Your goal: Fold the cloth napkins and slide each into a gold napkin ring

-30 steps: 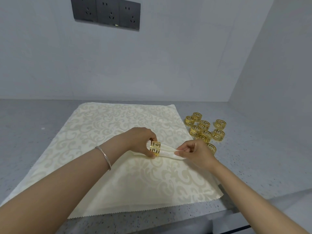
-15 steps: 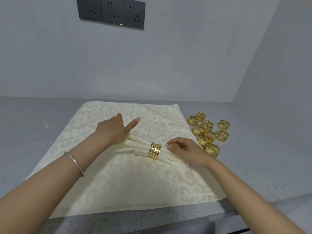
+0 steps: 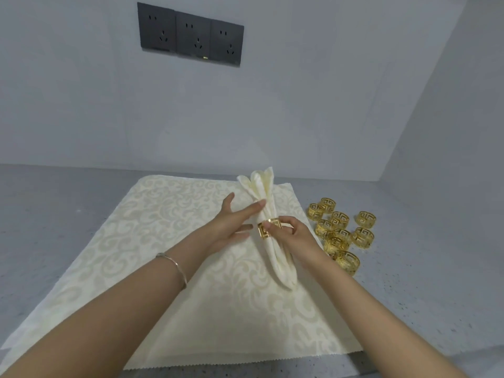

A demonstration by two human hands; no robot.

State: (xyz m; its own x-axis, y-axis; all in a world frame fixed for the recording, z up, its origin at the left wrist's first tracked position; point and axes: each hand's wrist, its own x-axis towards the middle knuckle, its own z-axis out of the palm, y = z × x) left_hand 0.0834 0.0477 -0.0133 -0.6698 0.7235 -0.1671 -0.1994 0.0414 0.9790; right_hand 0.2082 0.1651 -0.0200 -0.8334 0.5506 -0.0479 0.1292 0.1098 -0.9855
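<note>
A cream folded napkin (image 3: 281, 264) lies lengthwise, its loose ends (image 3: 259, 181) fanned toward the wall, and a gold napkin ring (image 3: 266, 230) sits round its middle. My right hand (image 3: 293, 237) pinches the ring between thumb and fingers. With straight fingers, my left hand (image 3: 233, 226) rests on the napkin just above the ring. Both lie on a cream patterned cloth (image 3: 152, 241) spread flat on the grey counter (image 3: 425, 282).
Several loose gold rings (image 3: 341, 233) are clustered on the counter right of the cloth, close to my right wrist. Dark wall sockets (image 3: 191, 34) are on the back wall. A side wall closes the right. The counter's front edge runs below the cloth.
The ringed napkin has turned from lying sideways to pointing toward the wall. My right hand moved from the napkin's end onto the ring. My left hand shifted right along the upper part.
</note>
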